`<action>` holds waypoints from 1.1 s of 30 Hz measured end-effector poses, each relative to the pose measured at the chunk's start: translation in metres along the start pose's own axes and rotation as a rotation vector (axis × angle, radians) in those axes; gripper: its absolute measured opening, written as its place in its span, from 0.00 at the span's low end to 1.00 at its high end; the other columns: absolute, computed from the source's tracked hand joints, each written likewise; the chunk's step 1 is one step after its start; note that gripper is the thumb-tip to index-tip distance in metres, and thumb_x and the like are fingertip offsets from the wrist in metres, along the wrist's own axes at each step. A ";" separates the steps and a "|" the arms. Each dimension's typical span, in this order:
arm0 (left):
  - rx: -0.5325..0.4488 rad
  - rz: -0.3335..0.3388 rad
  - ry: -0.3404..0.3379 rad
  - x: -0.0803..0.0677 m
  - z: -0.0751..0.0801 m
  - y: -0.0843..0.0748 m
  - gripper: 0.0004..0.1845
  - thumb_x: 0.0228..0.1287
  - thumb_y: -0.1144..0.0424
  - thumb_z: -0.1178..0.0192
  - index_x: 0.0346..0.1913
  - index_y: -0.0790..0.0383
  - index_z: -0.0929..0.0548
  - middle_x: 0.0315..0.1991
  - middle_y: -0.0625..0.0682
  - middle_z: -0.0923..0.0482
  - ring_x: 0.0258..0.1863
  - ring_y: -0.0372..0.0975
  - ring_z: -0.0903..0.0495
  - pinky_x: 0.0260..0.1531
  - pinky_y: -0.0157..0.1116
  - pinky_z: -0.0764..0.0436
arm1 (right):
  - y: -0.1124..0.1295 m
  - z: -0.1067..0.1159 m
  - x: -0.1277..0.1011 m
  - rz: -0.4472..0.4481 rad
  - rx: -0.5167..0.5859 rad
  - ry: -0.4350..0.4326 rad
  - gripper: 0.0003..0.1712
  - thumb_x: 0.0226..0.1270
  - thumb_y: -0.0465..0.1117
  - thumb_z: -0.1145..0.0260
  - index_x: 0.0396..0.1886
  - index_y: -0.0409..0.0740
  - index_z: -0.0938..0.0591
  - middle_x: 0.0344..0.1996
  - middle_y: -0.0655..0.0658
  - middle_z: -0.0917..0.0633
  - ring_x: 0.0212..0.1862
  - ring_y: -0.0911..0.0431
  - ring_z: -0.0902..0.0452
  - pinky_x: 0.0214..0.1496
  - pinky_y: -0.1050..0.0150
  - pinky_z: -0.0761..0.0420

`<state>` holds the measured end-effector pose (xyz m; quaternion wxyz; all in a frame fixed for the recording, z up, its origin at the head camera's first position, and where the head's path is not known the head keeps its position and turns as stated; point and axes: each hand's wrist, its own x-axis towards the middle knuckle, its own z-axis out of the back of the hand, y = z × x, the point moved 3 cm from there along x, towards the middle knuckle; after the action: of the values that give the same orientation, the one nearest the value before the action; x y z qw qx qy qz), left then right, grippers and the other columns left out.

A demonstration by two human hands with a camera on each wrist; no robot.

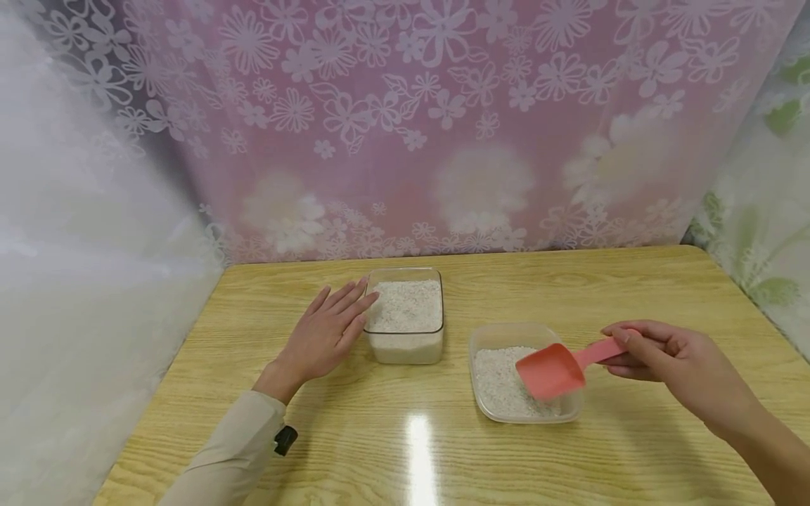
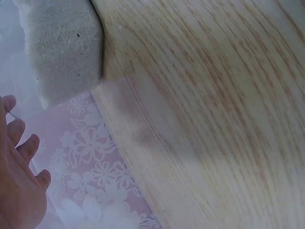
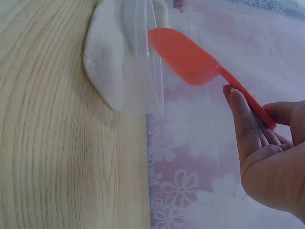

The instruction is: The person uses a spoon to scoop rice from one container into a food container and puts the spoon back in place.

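My right hand (image 1: 683,365) holds a pink-red scoop (image 1: 552,372) by its handle, the thumb on top and the fingers beneath. The scoop's bowl is over a low translucent plastic container (image 1: 526,419) partly filled with white rice (image 1: 500,379); no rice shows in the bowl. In the right wrist view the scoop (image 3: 186,57) appears side-on above the container's rim. My left hand (image 1: 325,334) has its fingers extended against the left side of a taller clear container (image 1: 405,349) with a dark rim. Rice (image 1: 408,306) fills much of that one, and its grains (image 2: 66,47) show through the wall.
Both containers stand on a light wood-grain table (image 1: 304,450). Along its back edge hangs a pink flowered curtain (image 1: 392,176). Pale sheets hang to the left (image 1: 95,281) and right. A small black item (image 1: 285,440) sits at the left sleeve's cuff.
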<state>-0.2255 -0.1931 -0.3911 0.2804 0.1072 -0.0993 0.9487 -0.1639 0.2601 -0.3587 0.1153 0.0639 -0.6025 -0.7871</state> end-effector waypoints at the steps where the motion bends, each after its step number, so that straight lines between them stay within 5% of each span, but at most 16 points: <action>1: 0.000 0.000 0.000 0.000 0.000 0.000 0.25 0.79 0.50 0.66 0.74 0.46 0.41 0.75 0.46 0.52 0.73 0.40 0.52 0.71 0.47 0.58 | -0.001 0.001 0.001 -0.006 0.052 -0.003 0.16 0.76 0.35 0.49 0.50 0.52 0.17 0.41 0.49 0.14 0.39 0.53 0.15 0.41 0.61 0.18; 6: 0.000 0.000 -0.003 0.000 0.000 -0.001 0.25 0.79 0.51 0.64 0.74 0.46 0.41 0.75 0.46 0.51 0.73 0.41 0.51 0.71 0.47 0.58 | -0.001 0.002 0.009 -0.019 0.293 -0.006 0.15 0.75 0.34 0.47 0.48 0.48 0.15 0.41 0.45 0.13 0.40 0.51 0.15 0.43 0.60 0.19; 11: 0.004 -0.001 0.001 -0.001 -0.001 0.000 0.25 0.79 0.51 0.64 0.74 0.46 0.41 0.75 0.46 0.52 0.73 0.41 0.51 0.70 0.47 0.57 | 0.003 0.003 0.017 -0.040 0.415 -0.018 0.13 0.74 0.36 0.45 0.48 0.44 0.15 0.41 0.43 0.14 0.41 0.49 0.15 0.45 0.59 0.20; 18: 0.012 0.002 0.002 -0.001 0.000 0.001 0.25 0.79 0.51 0.64 0.74 0.46 0.41 0.74 0.46 0.51 0.73 0.41 0.51 0.70 0.48 0.57 | 0.012 -0.005 0.040 -0.032 0.778 0.081 0.17 0.76 0.33 0.51 0.50 0.34 0.17 0.44 0.36 0.15 0.45 0.47 0.17 0.49 0.58 0.21; 26: 0.021 -0.005 0.004 0.000 0.002 0.001 0.26 0.79 0.48 0.69 0.74 0.46 0.41 0.74 0.46 0.51 0.73 0.41 0.51 0.70 0.47 0.57 | 0.023 -0.034 0.066 -0.059 0.932 0.104 0.15 0.75 0.32 0.48 0.48 0.32 0.17 0.44 0.35 0.15 0.46 0.47 0.17 0.51 0.58 0.22; 33: 0.020 -0.005 0.014 0.001 0.002 0.000 0.25 0.79 0.49 0.67 0.74 0.46 0.41 0.74 0.46 0.51 0.73 0.40 0.53 0.70 0.47 0.57 | 0.031 -0.060 0.084 -0.084 0.911 0.088 0.12 0.73 0.35 0.44 0.47 0.34 0.17 0.44 0.37 0.15 0.46 0.49 0.17 0.51 0.60 0.22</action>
<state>-0.2260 -0.1936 -0.3892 0.2821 0.1038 -0.0876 0.9497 -0.2276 0.1745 -0.3417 0.0688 0.1659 -0.8786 -0.4425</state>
